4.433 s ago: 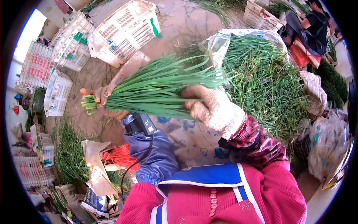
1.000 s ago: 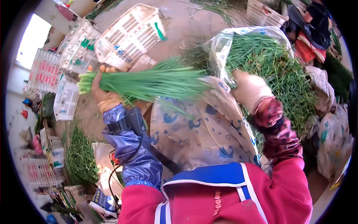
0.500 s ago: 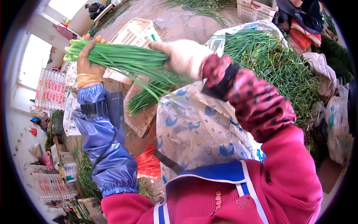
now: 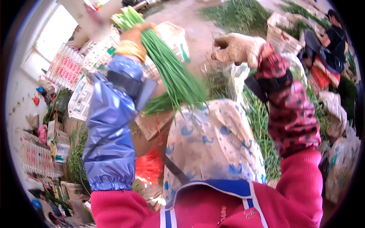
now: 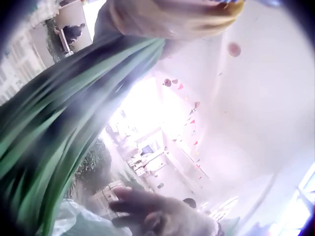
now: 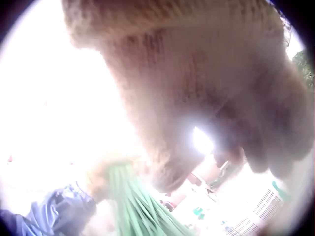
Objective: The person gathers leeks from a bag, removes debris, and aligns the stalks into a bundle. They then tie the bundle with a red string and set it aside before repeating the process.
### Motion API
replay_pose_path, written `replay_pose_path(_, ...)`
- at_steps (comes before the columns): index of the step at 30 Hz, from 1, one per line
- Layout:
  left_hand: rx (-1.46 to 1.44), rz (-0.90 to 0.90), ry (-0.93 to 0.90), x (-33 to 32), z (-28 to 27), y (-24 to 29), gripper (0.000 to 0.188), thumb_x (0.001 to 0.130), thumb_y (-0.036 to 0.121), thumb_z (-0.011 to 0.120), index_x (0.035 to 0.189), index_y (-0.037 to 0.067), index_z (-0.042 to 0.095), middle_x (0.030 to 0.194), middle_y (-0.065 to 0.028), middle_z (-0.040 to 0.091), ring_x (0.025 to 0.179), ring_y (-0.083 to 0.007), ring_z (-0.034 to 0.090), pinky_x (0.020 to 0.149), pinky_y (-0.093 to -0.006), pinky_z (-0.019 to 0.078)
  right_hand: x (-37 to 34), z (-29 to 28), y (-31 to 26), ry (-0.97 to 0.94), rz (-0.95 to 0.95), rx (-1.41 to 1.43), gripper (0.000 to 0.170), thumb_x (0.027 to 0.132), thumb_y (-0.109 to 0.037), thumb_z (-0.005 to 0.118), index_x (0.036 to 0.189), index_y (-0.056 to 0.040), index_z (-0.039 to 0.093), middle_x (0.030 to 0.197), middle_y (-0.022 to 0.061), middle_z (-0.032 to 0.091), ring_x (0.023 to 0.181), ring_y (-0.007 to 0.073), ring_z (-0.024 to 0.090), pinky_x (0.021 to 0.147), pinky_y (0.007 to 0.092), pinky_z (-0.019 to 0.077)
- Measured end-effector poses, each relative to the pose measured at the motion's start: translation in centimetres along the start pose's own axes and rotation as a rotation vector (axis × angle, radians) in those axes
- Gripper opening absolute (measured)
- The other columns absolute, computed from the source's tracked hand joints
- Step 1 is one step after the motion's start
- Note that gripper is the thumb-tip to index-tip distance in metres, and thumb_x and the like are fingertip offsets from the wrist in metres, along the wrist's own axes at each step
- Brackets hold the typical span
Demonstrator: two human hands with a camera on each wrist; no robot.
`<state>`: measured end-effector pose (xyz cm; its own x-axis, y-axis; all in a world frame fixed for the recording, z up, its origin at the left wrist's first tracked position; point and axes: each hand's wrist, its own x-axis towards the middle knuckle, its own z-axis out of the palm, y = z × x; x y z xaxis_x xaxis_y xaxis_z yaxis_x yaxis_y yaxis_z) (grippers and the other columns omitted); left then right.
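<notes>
My left hand [image 4: 134,41], in an orange-brown glove with a blue sleeve below it, grips a bunch of long green chives [image 4: 167,62] near its pale stem ends. The bunch is raised and tilted, leaf tips hanging down to the right. In the left wrist view the leaves [image 5: 64,123] droop from the glove. My right hand [image 4: 240,48], in a pale knitted glove, is off to the right of the bunch, its fingers loosely bent and nothing in them. Below the held leaves, more chives [image 4: 157,105] lie on a low board [image 4: 152,125].
A whale-print sheet [image 4: 213,140] covers my lap, with red strands [image 4: 150,167] beside it. Loose greens [image 4: 262,133] fill the right side by a clear plastic bag [image 4: 237,81]. White crates [image 4: 173,40] stand ahead and left; a person [image 4: 334,41] sits back right.
The left hand has raised the bunch forward and swung its leaves downward. The right hand, at the leaves half a second ago, has come away to the right.
</notes>
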<state>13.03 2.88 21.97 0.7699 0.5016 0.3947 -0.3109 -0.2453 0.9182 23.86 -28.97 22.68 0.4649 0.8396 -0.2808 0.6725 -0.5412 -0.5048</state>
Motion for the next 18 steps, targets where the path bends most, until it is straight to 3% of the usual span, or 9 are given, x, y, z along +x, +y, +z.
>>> replay_pose_path(1, 0.040, 0.105, -0.030, 0.8, -0.9, -1.9, 0.058, 0.080, -0.002, 0.068, 0.132, 0.013, 0.048, 0.097, -0.0158, 0.066, 0.075, -0.0269, 0.067, 0.066, -0.0405, 0.0588, 1.0, 1.0, 0.1, 0.243, -0.141, 0.205, 0.069, 0.089, -0.029, 0.072, 0.142, 0.0010, 0.041, 0.123, 0.0091, 0.060, 0.101, 0.0159, 0.062, 0.085, 0.0267, 0.0509)
replay_pose_path(2, -0.101, 0.052, 0.003, 0.1, 0.4, -0.6, 0.060, 0.079, -0.003, 0.069, 0.133, 0.013, 0.048, 0.095, -0.0145, 0.065, 0.075, -0.0261, 0.067, 0.065, -0.0396, 0.0587, 2.3, 1.9, 0.5, 0.480, -0.292, 0.413, 0.074, 0.087, -0.028, 0.074, 0.144, 0.0016, 0.039, 0.129, 0.0133, 0.057, 0.109, 0.0199, 0.062, 0.091, 0.0285, 0.0504)
replay_pose_path(4, -0.391, -0.119, 0.075, -3.2, 4.0, 3.2, 0.065, 0.077, -0.004, 0.071, 0.135, 0.013, 0.047, 0.093, -0.0121, 0.064, 0.075, -0.0250, 0.067, 0.065, -0.0387, 0.0587, 0.1, 2.4, -4.8, 0.461, -0.513, 0.816, 0.087, 0.079, -0.020, 0.082, 0.149, -0.0008, 0.033, 0.142, 0.0200, 0.049, 0.122, 0.0287, 0.055, 0.103, 0.0367, 0.0445)
replay_pose_path(6, -0.536, -0.126, 0.056, -5.2, 5.6, 4.0, 0.067, 0.076, -0.007, 0.071, 0.135, 0.013, 0.047, 0.094, -0.0103, 0.062, 0.077, -0.0246, 0.067, 0.066, -0.0386, 0.0589, 0.8, 3.5, -7.1, 0.518, -0.385, 0.418, 0.100, 0.072, -0.026, 0.085, 0.151, -0.0031, 0.027, 0.137, 0.0211, 0.054, 0.123, 0.0305, 0.056, 0.102, 0.0362, 0.0449)
replay_pose_path(8, -0.657, -0.188, 0.067, -6.1, 6.1, 4.2, 0.063, 0.077, -0.008, 0.070, 0.133, 0.011, 0.049, 0.094, -0.0107, 0.064, 0.080, -0.0242, 0.067, 0.070, -0.0373, 0.0588, 1.0, 4.8, -9.4, 0.484, -0.372, 0.253, 0.107, 0.064, -0.030, 0.082, 0.149, -0.0022, 0.024, 0.124, 0.0291, 0.058, 0.119, 0.0408, 0.057, 0.097, 0.0390, 0.0472)
replay_pose_path(11, -0.889, -0.120, 0.087, -7.8, 6.3, 3.5, 0.054, 0.078, -0.006, 0.069, 0.128, 0.009, 0.053, 0.089, -0.0130, 0.068, 0.083, -0.0245, 0.068, 0.073, -0.0363, 0.0591, 1.6, 6.7, -10.8, 0.507, -0.270, 0.343, 0.109, 0.065, -0.028, 0.081, 0.152, -0.0076, 0.020, 0.122, 0.0291, 0.059, 0.117, 0.0406, 0.059, 0.094, 0.0392, 0.0490)
replay_pose_path(12, -0.944, -0.123, 0.096, -8.8, 6.4, 3.9, 0.052, 0.079, -0.005, 0.069, 0.127, 0.008, 0.054, 0.092, -0.0121, 0.068, 0.086, -0.0241, 0.068, 0.074, -0.0376, 0.0594, 3.4, 8.2, -10.3, 0.662, -0.333, 0.295, 0.106, 0.065, -0.025, 0.083, 0.151, -0.0152, 0.022, 0.110, 0.0268, 0.065, 0.106, 0.0427, 0.063, 0.089, 0.0431, 0.0514)
replay_pose_path(14, -0.951, -0.204, 0.039, -9.1, 5.3, 2.8, 0.050, 0.079, 0.000, 0.073, 0.124, 0.007, 0.056, 0.099, -0.0111, 0.067, 0.089, -0.0235, 0.068, 0.074, -0.0380, 0.0594, 5.1, 9.2, -9.8, 0.585, -0.209, 0.252, 0.096, 0.068, -0.019, 0.079, 0.149, -0.0145, 0.026, 0.107, 0.0270, 0.065, 0.102, 0.0444, 0.063, 0.086, 0.0461, 0.0518)
replay_pose_path(18, -0.849, -0.154, 0.086, -9.1, 3.4, -0.1, 0.053, 0.081, 0.006, 0.075, 0.129, 0.008, 0.053, 0.107, -0.0098, 0.066, 0.095, -0.0221, 0.066, 0.080, -0.0363, 0.0574, 5.2, 9.0, -10.1, 0.668, -0.274, 0.032, 0.084, 0.073, -0.012, 0.074, 0.146, -0.0144, 0.033, 0.111, 0.0242, 0.065, 0.101, 0.0430, 0.063, 0.084, 0.0468, 0.0520)
